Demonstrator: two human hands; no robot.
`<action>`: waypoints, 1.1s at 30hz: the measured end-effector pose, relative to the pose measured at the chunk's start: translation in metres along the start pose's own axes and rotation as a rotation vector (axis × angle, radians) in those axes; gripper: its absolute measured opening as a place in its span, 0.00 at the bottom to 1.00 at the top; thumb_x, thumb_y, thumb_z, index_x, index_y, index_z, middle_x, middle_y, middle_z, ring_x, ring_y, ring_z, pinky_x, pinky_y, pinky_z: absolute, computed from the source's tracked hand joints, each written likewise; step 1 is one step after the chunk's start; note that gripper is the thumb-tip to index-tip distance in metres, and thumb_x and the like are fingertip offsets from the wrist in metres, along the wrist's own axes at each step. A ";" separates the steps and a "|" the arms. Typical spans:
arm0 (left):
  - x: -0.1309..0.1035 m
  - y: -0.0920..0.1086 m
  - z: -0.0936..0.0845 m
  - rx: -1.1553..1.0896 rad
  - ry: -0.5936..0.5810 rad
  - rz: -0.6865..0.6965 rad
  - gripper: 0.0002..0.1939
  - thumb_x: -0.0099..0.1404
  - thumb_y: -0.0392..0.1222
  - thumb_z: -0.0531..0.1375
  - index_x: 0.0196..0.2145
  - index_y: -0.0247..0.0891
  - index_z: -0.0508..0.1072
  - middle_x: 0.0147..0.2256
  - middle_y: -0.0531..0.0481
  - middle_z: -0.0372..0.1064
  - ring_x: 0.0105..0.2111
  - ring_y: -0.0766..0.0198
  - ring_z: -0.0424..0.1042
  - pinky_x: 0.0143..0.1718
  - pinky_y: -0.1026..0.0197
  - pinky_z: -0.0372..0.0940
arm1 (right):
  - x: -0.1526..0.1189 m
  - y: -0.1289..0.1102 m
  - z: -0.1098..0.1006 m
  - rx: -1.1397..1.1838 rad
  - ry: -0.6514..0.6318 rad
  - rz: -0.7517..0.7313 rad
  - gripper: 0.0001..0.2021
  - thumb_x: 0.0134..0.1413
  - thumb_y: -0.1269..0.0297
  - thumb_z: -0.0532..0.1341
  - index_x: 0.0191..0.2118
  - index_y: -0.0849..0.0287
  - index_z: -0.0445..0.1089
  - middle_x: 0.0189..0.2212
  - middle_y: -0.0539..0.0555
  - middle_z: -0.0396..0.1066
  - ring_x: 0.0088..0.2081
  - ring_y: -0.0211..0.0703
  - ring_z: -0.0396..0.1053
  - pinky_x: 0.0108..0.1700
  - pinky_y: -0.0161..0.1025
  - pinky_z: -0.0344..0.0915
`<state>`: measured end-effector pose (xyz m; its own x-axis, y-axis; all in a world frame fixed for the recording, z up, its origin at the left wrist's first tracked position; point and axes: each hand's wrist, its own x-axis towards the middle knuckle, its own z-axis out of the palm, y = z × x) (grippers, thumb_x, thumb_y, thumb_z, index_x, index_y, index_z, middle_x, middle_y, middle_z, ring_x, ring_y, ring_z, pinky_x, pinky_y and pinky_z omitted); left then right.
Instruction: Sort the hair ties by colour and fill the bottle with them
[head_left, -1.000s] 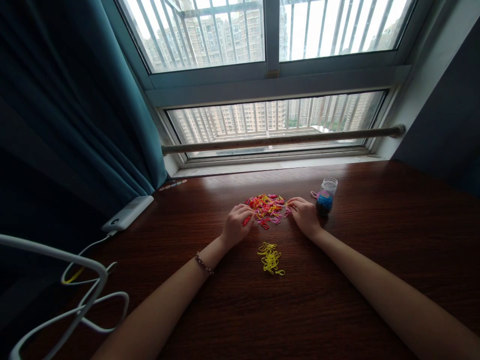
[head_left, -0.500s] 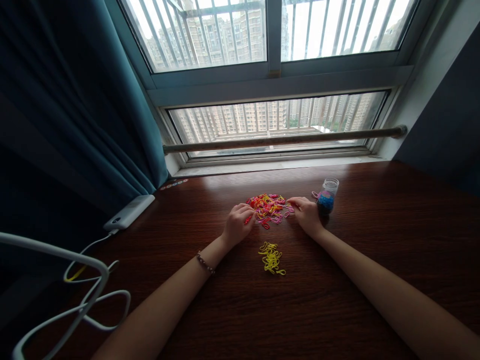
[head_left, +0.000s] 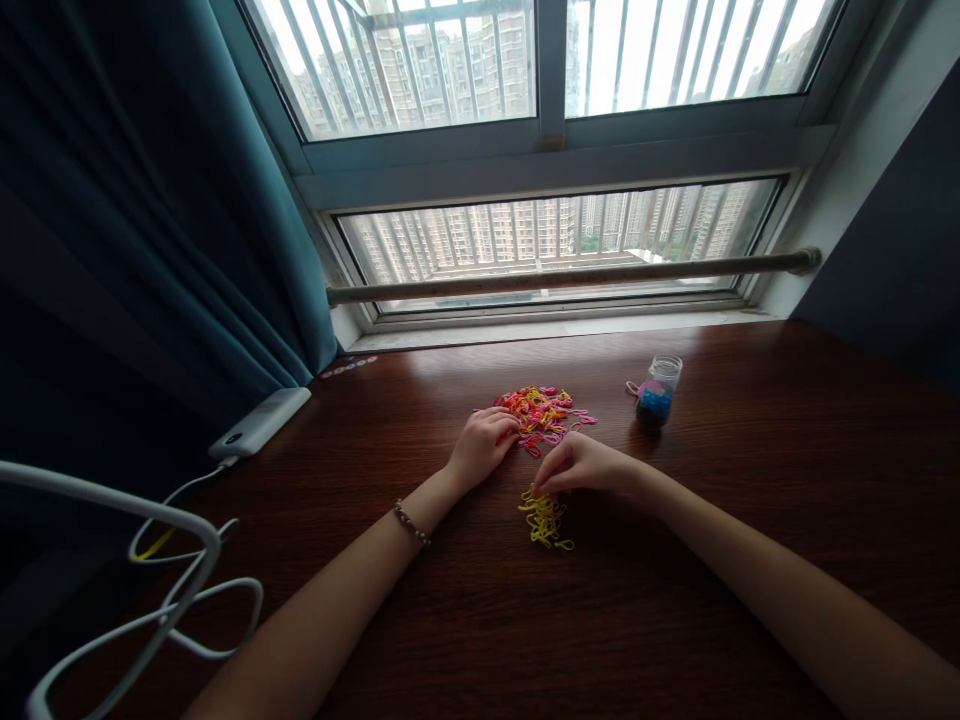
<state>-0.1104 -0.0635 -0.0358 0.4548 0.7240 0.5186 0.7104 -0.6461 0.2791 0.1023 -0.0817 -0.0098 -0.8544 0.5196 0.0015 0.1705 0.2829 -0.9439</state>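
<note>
A loose pile of small rubber bands [head_left: 541,410] in red, pink, orange and yellow lies on the brown table. My left hand [head_left: 486,442] rests at its left edge, fingers stretched over the nearest bands, gripping none that I can see. Closer to me is a separate heap of yellow rubber bands [head_left: 547,522]. Over the top of this heap my right hand [head_left: 585,465] points down in a pinch, thumb and forefinger together on a yellow rubber band. The fingers partly cover that band.
To the right stands a clear jar [head_left: 658,392] holding blue and dark bands, with a pink piece beside it. A white power bank [head_left: 261,422] with a white cable lies left, by the blue curtain [head_left: 247,230]. The window and a rail [head_left: 570,280] are behind the table.
My right hand has moved from the right side of the mixed pile toward me and left, to the yellow heap. The left hand has shifted slightly, its fingers now flatter on the pile.
</note>
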 end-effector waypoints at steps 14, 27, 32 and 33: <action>-0.001 0.002 0.000 0.106 0.064 -0.012 0.06 0.59 0.38 0.56 0.34 0.39 0.72 0.35 0.48 0.67 0.40 0.59 0.63 0.43 0.54 0.60 | 0.003 0.019 -0.005 -0.701 0.597 -0.298 0.13 0.56 0.68 0.51 0.44 0.57 0.69 0.45 0.54 0.68 0.49 0.45 0.61 0.52 0.45 0.56; -0.001 0.013 -0.004 0.184 0.033 -0.017 0.07 0.61 0.38 0.54 0.33 0.39 0.72 0.37 0.47 0.66 0.44 0.58 0.60 0.46 0.52 0.55 | 0.009 0.028 0.005 -1.001 0.470 -0.087 0.20 0.58 0.60 0.50 0.56 0.54 0.56 0.56 0.51 0.56 0.59 0.51 0.43 0.58 0.52 0.44; 0.000 0.016 -0.006 0.093 -0.068 0.110 0.09 0.62 0.35 0.52 0.37 0.41 0.71 0.38 0.51 0.70 0.45 0.60 0.61 0.49 0.52 0.50 | 0.011 0.034 -0.005 -0.741 0.658 -0.247 0.18 0.59 0.63 0.49 0.53 0.56 0.61 0.52 0.55 0.61 0.55 0.46 0.53 0.56 0.48 0.51; 0.000 0.017 -0.006 0.086 -0.077 0.121 0.09 0.62 0.35 0.52 0.37 0.42 0.71 0.39 0.51 0.70 0.46 0.61 0.61 0.49 0.52 0.50 | 0.011 0.035 -0.008 -0.659 0.711 -0.278 0.17 0.59 0.63 0.48 0.51 0.57 0.63 0.51 0.56 0.63 0.54 0.45 0.56 0.56 0.47 0.53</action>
<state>-0.1017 -0.0757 -0.0260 0.5773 0.6609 0.4795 0.6899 -0.7089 0.1467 0.1029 -0.0600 -0.0397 -0.4510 0.6667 0.5934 0.4305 0.7449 -0.5097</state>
